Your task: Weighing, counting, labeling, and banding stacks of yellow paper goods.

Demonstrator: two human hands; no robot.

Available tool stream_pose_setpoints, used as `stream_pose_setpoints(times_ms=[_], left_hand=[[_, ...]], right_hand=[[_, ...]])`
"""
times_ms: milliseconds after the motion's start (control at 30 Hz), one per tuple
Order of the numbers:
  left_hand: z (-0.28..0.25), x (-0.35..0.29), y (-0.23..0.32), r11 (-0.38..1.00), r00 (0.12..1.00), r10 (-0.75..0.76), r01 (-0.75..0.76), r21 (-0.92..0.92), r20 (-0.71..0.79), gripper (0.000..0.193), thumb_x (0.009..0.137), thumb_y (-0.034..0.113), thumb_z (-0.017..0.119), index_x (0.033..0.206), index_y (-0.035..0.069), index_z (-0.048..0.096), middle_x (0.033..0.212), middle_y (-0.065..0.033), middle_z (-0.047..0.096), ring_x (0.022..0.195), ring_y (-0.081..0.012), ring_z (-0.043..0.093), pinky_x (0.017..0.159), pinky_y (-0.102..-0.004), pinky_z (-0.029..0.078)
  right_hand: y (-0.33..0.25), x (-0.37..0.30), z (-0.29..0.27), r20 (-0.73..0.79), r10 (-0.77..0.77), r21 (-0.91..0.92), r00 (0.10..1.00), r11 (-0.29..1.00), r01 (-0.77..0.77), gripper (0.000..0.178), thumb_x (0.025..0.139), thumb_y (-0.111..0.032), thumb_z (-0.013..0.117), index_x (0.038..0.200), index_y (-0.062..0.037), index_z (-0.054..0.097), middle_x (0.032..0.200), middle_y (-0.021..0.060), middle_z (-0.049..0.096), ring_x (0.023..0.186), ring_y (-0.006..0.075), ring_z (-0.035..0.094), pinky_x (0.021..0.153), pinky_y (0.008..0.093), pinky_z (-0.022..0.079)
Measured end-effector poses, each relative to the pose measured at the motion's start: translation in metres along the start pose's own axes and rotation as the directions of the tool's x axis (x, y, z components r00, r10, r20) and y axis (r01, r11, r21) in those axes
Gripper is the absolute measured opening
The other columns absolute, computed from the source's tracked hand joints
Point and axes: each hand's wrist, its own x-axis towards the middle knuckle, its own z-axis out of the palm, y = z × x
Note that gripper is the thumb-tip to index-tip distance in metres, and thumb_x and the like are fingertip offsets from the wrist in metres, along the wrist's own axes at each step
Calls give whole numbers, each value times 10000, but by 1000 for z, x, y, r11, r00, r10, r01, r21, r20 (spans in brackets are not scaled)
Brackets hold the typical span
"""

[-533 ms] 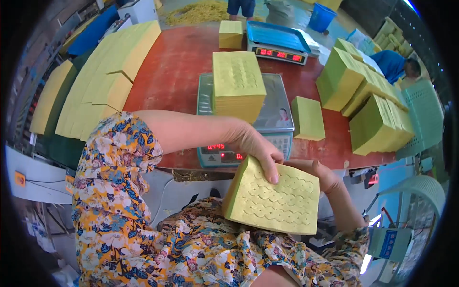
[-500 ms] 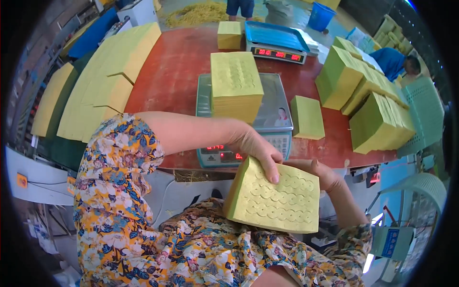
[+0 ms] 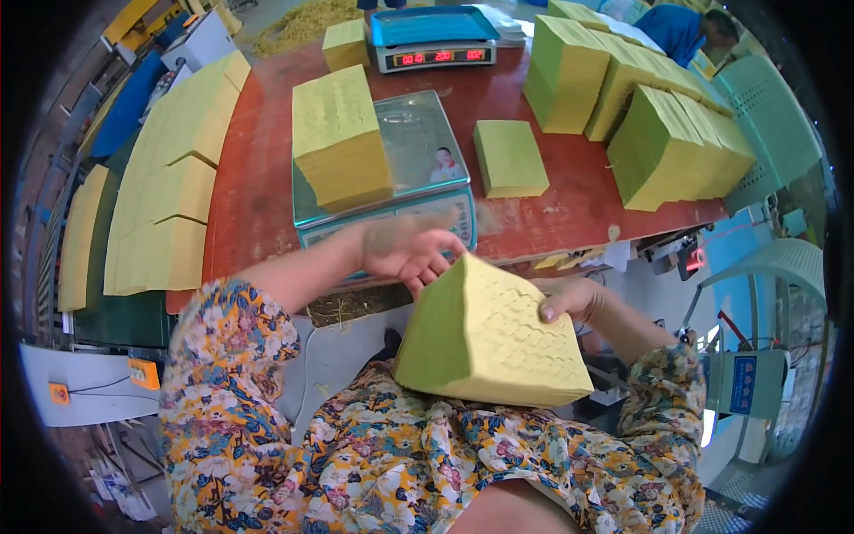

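Note:
A thick stack of yellow paper (image 3: 520,334) with rows of stamped round patterns leans tilted against my body at the table's near edge. My right hand (image 3: 574,301) grips its right side, thumb on the patterned face. My left hand (image 3: 414,254), partly blurred, is off the face, palm turned and fingers loosely bent beside the stack's upper left corner. It appears to hold nothing. Beyond it, another tall stack of yellow paper (image 3: 342,147) stands on the left of a metal-topped weighing scale (image 3: 414,142).
A smaller yellow paper block (image 3: 510,158) lies right of the scale on the red table (image 3: 569,214). Tall stacks (image 3: 654,147) fill the right; a long row (image 3: 165,169) lines the left. A blue-tray scale (image 3: 434,31) stands behind. A person in blue (image 3: 672,34) bends at the far right.
My left hand has let go of the held stack's face and moved left. The stack has turned, showing more of its left side. The view has shifted, so the table appears higher and further left.

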Motion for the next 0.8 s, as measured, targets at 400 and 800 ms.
stream_pose_setpoints(times_ms=[400,800], left_hand=[[92,31,-64,532,570,764,-822,-204,-301,661,996,561,382,1359,17,476,1288,-89,582,1193,-196,541,989,-393,442],[7,-50,114,686,307,632,-650,328,-712,413,1006,402,443,1124,30,578,978,-102,609,857,-210,621,792,-388,529]], right_hand=[[28,-32,5,-535,-578,-49,615,749,661,802,822,-418,708,1437,-19,382,1347,111,562,1199,219,572,994,370,470],[-191,9,20,-572,-650,-309,501,736,602,682,890,-549,604,1389,-111,450,1315,120,560,1205,286,543,949,577,438]])
